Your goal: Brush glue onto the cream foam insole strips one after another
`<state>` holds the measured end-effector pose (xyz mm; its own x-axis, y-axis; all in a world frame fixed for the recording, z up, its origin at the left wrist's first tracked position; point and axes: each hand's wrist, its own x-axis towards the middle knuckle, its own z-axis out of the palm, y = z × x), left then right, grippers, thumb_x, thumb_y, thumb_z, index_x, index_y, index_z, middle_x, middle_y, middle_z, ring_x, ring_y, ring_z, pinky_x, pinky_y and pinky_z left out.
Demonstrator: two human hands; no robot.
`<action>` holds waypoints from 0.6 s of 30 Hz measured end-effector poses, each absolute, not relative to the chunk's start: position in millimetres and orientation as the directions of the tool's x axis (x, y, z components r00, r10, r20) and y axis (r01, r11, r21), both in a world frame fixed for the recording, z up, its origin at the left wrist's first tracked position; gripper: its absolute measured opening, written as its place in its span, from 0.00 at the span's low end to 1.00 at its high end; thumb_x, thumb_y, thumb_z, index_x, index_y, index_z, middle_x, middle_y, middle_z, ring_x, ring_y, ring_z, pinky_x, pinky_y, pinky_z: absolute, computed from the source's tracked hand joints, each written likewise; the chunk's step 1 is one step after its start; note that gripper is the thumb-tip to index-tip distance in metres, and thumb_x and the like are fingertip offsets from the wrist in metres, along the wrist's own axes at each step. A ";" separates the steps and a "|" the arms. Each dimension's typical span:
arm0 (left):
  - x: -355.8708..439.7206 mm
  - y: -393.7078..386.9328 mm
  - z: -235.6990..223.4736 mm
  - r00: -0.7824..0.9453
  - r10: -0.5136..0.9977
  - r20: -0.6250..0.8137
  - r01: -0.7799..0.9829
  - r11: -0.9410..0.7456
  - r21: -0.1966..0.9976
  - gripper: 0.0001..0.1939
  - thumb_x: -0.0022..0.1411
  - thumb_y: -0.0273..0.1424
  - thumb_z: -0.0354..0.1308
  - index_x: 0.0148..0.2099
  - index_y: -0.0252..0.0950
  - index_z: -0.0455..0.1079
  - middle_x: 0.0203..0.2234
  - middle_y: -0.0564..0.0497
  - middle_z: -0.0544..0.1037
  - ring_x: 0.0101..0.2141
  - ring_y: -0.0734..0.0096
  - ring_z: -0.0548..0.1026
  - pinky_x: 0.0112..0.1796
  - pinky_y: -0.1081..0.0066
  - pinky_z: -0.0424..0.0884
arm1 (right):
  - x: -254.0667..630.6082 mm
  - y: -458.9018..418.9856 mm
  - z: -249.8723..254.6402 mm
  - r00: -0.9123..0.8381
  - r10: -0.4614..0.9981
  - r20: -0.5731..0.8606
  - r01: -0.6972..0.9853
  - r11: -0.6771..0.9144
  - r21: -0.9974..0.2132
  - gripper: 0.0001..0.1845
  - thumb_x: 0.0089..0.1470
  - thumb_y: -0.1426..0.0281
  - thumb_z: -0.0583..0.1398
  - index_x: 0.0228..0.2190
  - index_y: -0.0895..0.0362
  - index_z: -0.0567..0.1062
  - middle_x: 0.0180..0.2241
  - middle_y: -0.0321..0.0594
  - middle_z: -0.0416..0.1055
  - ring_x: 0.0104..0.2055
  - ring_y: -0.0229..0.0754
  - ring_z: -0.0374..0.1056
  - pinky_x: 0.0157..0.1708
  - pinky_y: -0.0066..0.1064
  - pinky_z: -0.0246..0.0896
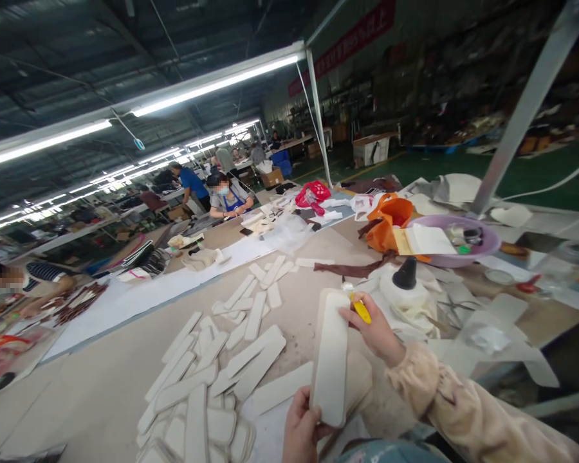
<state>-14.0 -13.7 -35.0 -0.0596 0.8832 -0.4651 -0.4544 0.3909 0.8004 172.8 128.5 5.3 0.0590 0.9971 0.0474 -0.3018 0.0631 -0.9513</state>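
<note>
1. Nearest the camera, the left hand point(302, 429) is closed on the lower end of a long white strip point(331, 360), thumb over its front face, holding it upright and tilted slightly away.
2. Near the top of that strip, the right hand point(374, 328) is curled shut around a yellow-handled brush point(358, 306), whose pale tip touches the strip's upper end. A beige ruffled sleeve point(456, 408) covers the forearm behind it.
3. Behind the strip lies a tan board point(361, 379) resting on the counter point(101, 379), partly hidden by the strip.
4. Left of the strip, many more white strips point(207, 386) lie scattered and overlapping on the counter, some stacked at the bottom edge, others fanned out farther back.
5. Just right of the strip's top stands a white glue bottle point(408, 292) with a black conical cap, on crumpled white cloth.
6. Beyond the strip and to the right sits a lilac basin point(485, 251) holding paper and small items, with an orange bag point(388, 222) touching its left side.
7. Far beyond the strip, at the counter's other end, a person in a blue apron point(228, 196) is seated, with other workers farther off under rows of tube lights point(212, 87).
8. A red bag point(312, 193) rests on the counter well beyond the strip, near a slanted metal post.
</note>
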 end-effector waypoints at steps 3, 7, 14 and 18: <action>-15.4 -14.2 -37.3 -0.040 0.888 -0.459 -0.436 0.398 0.808 0.17 0.41 0.35 0.65 0.35 0.35 0.67 0.25 0.53 0.70 0.24 0.73 0.69 0.23 0.73 0.70 | 170.3 129.1 12.7 0.005 0.996 0.084 -0.282 0.082 -0.956 0.22 0.42 0.61 0.67 0.31 0.51 0.58 0.25 0.28 0.59 0.27 0.35 0.58 0.27 0.27 0.59; -16.8 -17.2 -42.2 -0.025 0.895 -0.445 -0.359 0.408 0.840 0.17 0.44 0.36 0.63 0.38 0.35 0.68 0.27 0.52 0.72 0.27 0.70 0.71 0.24 0.73 0.71 | 167.6 129.7 17.6 -0.023 0.994 0.107 -0.271 0.097 -0.958 0.21 0.43 0.62 0.66 0.30 0.51 0.59 0.25 0.28 0.58 0.26 0.36 0.57 0.26 0.27 0.56; -18.4 -21.4 -44.4 -0.019 0.916 -0.400 -0.264 0.381 0.886 0.19 0.47 0.40 0.61 0.40 0.35 0.69 0.31 0.48 0.74 0.32 0.65 0.72 0.27 0.70 0.72 | 165.0 129.7 19.5 -0.014 0.994 0.110 -0.253 0.103 -0.962 0.22 0.42 0.61 0.67 0.29 0.50 0.58 0.24 0.28 0.58 0.25 0.37 0.57 0.25 0.28 0.54; -17.7 -22.4 -43.7 -0.022 0.934 -0.357 -0.238 0.342 0.909 0.19 0.47 0.42 0.62 0.39 0.36 0.69 0.31 0.49 0.74 0.32 0.65 0.72 0.28 0.71 0.71 | 164.2 128.8 19.1 -0.012 0.991 0.134 -0.277 0.125 -0.953 0.22 0.42 0.62 0.67 0.30 0.50 0.59 0.24 0.28 0.57 0.24 0.36 0.55 0.24 0.28 0.53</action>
